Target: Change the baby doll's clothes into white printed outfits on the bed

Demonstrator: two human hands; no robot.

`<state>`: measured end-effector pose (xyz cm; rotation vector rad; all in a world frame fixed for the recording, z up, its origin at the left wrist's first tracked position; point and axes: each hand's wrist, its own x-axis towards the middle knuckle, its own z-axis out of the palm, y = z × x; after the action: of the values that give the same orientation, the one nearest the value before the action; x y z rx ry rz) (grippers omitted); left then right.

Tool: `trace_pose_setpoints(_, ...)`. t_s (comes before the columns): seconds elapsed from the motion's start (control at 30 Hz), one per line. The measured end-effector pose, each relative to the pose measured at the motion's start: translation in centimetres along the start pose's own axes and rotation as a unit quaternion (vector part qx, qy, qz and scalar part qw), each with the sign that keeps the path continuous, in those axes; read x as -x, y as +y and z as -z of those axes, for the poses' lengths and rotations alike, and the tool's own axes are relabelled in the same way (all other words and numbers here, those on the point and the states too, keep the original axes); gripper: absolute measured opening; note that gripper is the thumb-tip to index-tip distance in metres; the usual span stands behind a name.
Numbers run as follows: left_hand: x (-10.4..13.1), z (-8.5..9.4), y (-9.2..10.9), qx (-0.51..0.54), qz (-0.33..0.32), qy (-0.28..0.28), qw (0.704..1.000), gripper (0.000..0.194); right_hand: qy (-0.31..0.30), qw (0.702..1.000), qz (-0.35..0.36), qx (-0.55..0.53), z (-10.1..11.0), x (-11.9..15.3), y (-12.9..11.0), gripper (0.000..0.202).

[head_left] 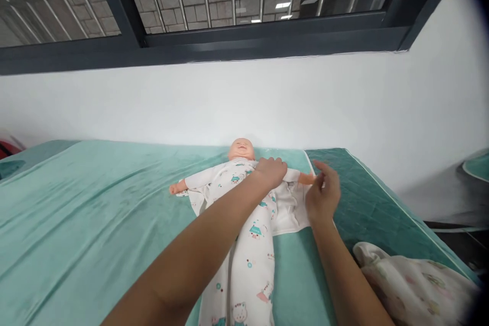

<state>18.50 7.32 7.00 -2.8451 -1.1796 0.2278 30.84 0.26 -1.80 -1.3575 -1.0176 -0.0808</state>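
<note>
A baby doll [241, 150] lies on its back, its head toward the wall and its arms spread sideways. It wears white printed baby clothes [252, 244], with one side of the top laid out flat under its arm on the right. My left hand [271, 172] reaches across the doll, its fingers closed over the sleeve near the shoulder; the fingertips are hidden. Beside the doll's hand [306, 178] is my right hand [324, 193], with curved fingers and a gap between thumb and index finger. Its lower fingers are partly hidden near the cloth's edge.
A light green sheet [95, 214] covers the table, with a darker green strip [355, 198] on the right. A bundled printed cloth [416, 285] lies at the lower right. Behind rises a white wall [183, 102] under a dark-framed window [267, 38] with metal bars.
</note>
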Motion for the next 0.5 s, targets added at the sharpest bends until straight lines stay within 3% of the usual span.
trace_pose_setpoints(0.1, 2.2, 0.2, -0.2, 0.027, 0.007, 0.025, 0.999, 0.029, -0.136, 0.988, -0.029, -0.063, -1.1, 1.6, -1.4, 0.036)
trace_pose_setpoints(0.17, 5.1, 0.1, -1.5, 0.091, 0.016, 0.100, 0.991, 0.031, -0.187, 0.977, -0.061, -0.087, -1.8, 2.4, -2.1, 0.038)
trace_pose_setpoints(0.23, 8.5, -0.8, -3.7, 0.201, 0.057, 0.229, 0.951, 0.034, -0.214, 0.969, -0.077, -0.096, -2.2, 2.9, -2.8, 0.039)
trace_pose_setpoints(0.3, 11.2, -2.6, -6.0, 0.297, 0.118, 0.322, 0.891, 0.033, -0.236, 0.963, -0.088, -0.099, -2.6, 3.3, -3.6, 0.040)
trace_pose_setpoints(0.4, 13.0, -5.4, -8.4, 0.429, 0.181, 0.349, 0.813, 0.035, -0.272, 0.953, -0.090, -0.097, -3.0, 3.8, -4.6, 0.044)
trace_pose_setpoints(0.5, 12.8, -6.9, -9.0, 0.480, 0.177, 0.329, 0.794, 0.037, -0.303, 0.946, -0.057, -0.098, -3.2, 4.4, -5.0, 0.045)
